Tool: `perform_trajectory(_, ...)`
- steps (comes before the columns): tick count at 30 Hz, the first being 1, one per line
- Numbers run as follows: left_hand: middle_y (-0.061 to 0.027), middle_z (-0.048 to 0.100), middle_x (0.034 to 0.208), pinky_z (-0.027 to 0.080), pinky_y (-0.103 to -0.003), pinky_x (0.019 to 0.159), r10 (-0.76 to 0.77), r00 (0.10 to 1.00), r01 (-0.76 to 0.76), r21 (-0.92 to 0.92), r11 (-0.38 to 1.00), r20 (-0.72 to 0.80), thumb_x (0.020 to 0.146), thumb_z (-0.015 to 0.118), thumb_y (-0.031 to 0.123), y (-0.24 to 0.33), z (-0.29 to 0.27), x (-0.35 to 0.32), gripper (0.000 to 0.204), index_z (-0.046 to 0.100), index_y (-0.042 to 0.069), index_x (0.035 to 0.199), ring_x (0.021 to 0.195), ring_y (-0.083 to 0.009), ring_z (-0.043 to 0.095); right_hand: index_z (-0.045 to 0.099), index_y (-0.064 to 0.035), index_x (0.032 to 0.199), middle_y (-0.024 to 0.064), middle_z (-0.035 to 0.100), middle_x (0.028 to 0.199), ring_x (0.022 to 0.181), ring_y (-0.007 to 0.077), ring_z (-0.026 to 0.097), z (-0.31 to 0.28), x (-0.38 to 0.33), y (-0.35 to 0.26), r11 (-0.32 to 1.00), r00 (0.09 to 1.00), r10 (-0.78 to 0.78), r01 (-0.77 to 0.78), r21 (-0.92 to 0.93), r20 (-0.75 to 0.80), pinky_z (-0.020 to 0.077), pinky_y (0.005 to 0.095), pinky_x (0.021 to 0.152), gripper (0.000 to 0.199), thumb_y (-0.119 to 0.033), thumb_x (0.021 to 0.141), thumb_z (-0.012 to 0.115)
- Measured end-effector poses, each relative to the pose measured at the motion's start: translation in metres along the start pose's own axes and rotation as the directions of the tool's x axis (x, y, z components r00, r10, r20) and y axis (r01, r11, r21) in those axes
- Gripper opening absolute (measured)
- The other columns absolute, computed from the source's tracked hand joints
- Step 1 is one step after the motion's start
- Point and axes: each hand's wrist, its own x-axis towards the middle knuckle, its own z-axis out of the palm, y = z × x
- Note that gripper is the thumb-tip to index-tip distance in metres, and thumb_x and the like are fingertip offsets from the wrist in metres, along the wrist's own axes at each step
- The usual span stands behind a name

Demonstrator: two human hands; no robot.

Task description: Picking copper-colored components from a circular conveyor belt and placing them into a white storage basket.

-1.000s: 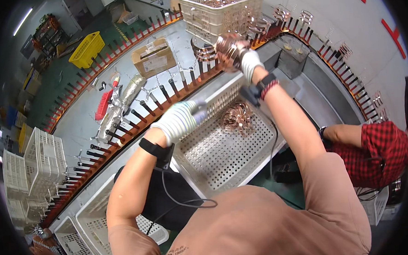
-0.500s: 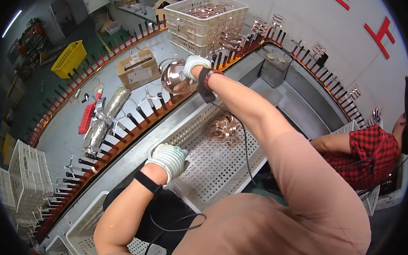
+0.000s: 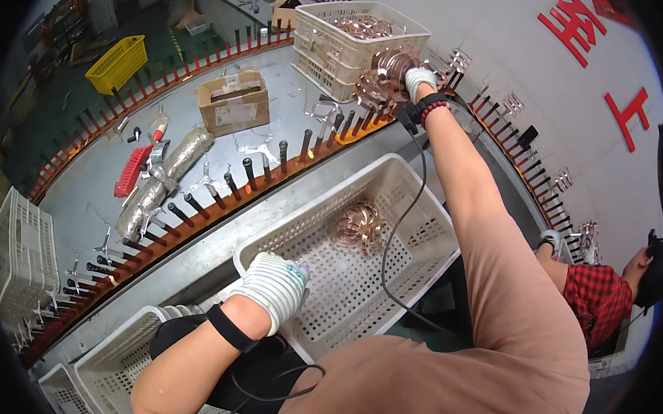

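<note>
At the far right of the rack, my right hand (image 3: 420,81), in a striped white glove, closes at the edge of a bunch of shiny copper-coloured metal rings (image 3: 394,66). Its fingertips are partly hidden behind the rings. My left hand (image 3: 272,291), in a matching glove, lies over the near left side of a white perforated basket (image 3: 418,281). Those fingers are curled, and what they grip, if anything, is hidden. Inside this basket is a small heap of copper-coloured rings (image 3: 359,226), touched by neither hand.
An orange-brown rail (image 3: 215,211) with several black-handled pegs edges the metal table. On the table are a cardboard box (image 3: 233,107), a red brush (image 3: 132,172) and a silvery wrapped roll (image 3: 171,178). Another white basket (image 3: 324,61) holds rings. A person in a checked shirt (image 3: 597,298) sits at right.
My right hand has moved right along the rail, carrying shiny copper-coloured rings from beside the cardboard box to near the far basket. My left hand stays at the near basket. The view has shifted.
</note>
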Motion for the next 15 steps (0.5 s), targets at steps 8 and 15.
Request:
perform_trajectory(8, -0.0152, 0.071, 0.079, 0.054, -0.049, 0.072, 0.109, 0.992, -0.107, 0.031, 0.994, -0.067, 0.094, 0.063, 0.033, -0.008, 0.019, -0.029, 0.028, 0.072, 0.008, 0.104, 0.078, -0.0369, 0.070, 0.077, -0.0113, 0.116, 0.0094, 0.076, 0.114, 0.095, 0.0260, 0.070, 0.062, -0.012, 0.022, 0.929, 0.947, -0.319, 0.303, 0.211, 0.046, 0.0544, 0.0376, 0.090, 0.040, -0.037, 0.085, 0.074)
perform_trajectory(15, -0.0151, 0.071, 0.080, 0.054, -0.049, 0.074, 0.074, 0.996, -0.073, 0.034, 0.997, -0.044, 0.094, 0.064, 0.033, -0.025, 0.034, -0.066, 0.026, 0.071, 0.008, 0.099, 0.079, -0.0375, 0.070, 0.072, -0.0090, 0.118, 0.0256, 0.071, 0.112, 0.105, 0.0422, 0.069, -0.018, -0.149, -0.090, 0.869, 0.966, 0.039, 0.093, 0.486, -0.254, 0.0550, 0.0465, 0.093, 0.036, -0.031, 0.094, 0.058)
